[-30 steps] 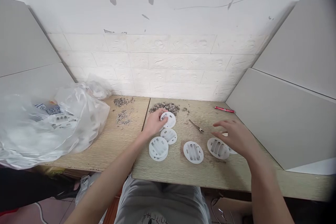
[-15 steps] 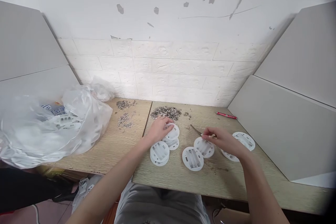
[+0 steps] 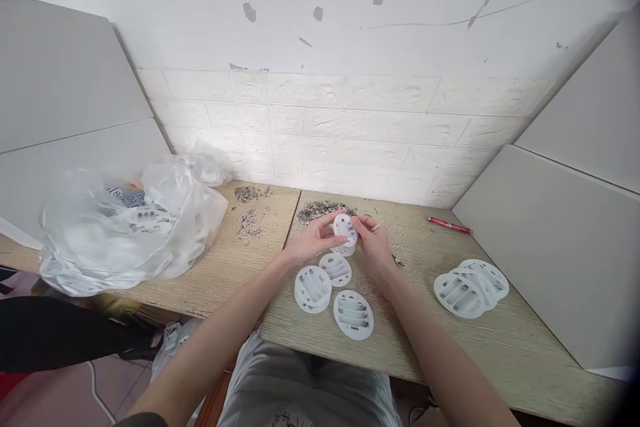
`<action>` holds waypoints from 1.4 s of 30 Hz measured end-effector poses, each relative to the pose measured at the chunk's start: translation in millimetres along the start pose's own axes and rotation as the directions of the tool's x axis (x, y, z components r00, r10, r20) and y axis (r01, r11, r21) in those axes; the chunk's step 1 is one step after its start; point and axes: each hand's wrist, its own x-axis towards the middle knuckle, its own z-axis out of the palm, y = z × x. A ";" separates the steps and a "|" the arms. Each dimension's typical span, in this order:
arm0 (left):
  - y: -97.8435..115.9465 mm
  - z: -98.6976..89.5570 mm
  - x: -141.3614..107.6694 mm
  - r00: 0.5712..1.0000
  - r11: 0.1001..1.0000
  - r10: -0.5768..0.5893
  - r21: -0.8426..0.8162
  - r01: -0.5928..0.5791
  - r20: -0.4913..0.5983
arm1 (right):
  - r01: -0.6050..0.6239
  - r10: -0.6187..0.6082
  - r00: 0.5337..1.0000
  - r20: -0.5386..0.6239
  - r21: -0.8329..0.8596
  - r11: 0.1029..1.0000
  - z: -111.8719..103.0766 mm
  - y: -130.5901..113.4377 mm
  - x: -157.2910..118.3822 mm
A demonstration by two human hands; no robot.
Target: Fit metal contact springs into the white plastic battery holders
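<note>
My left hand [image 3: 319,238] grips a white round battery holder [image 3: 345,229] by its left edge, thumb across its face. At the opposite edge, the fingers of my right hand [image 3: 371,239] close on the same holder, which is tilted up above the table. A thin, light-coloured tip [image 3: 377,227] shows beside my right fingers, and a small dark and gold piece [image 3: 397,260] by the wrist; I cannot tell whether they belong to one tool. Below my hands lie more round holders: one [image 3: 336,269], an overlapping pair [image 3: 313,288] and a single one [image 3: 354,315].
A pile of small metal parts [image 3: 320,210] lies behind my hands, with smaller piles [image 3: 250,223] to the left. A clear plastic bag [image 3: 195,240] containing white parts stands at left. Overlapping holders [image 3: 460,295] and a red pen [image 3: 450,225] lie at right, near a grey panel [image 3: 550,260].
My right hand, which held tweezers above a holder, has moved left to meet my left hand. A holder is now raised between both hands. The stack at right shows more holders. The view has shifted.
</note>
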 end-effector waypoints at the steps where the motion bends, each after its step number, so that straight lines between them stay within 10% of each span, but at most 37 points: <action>1: -0.8 0.2 -0.1 1.000 1.000 -0.004 -0.018 0.004 0.005 | 0.030 -0.030 0.999 -0.038 -0.008 1.000 1.2 2.7 -2.8; 14: 2.3 2.9 -0.2 0.992 0.995 0.014 -0.100 -0.027 -0.124 | 0.189 -0.219 0.966 -0.137 -0.203 0.961 -5.5 -10.7 -14.0; 25: 0.1 2.6 1.5 0.981 0.941 0.016 -0.328 -0.080 -0.194 | 0.043 -0.017 0.997 -0.069 0.389 0.920 -12.7 -23.5 -15.7; 35: -4.3 6.0 0.3 0.961 0.972 0.222 0.110 -0.206 -0.166 | 0.196 -0.206 0.978 0.010 0.262 0.945 0.9 -19.8 -21.8; 42: -12.7 -0.9 0.2 0.902 0.601 0.432 0.754 -0.266 -0.027 | 0.178 -0.129 0.978 -0.164 0.330 0.927 -7.8 -21.9 -16.6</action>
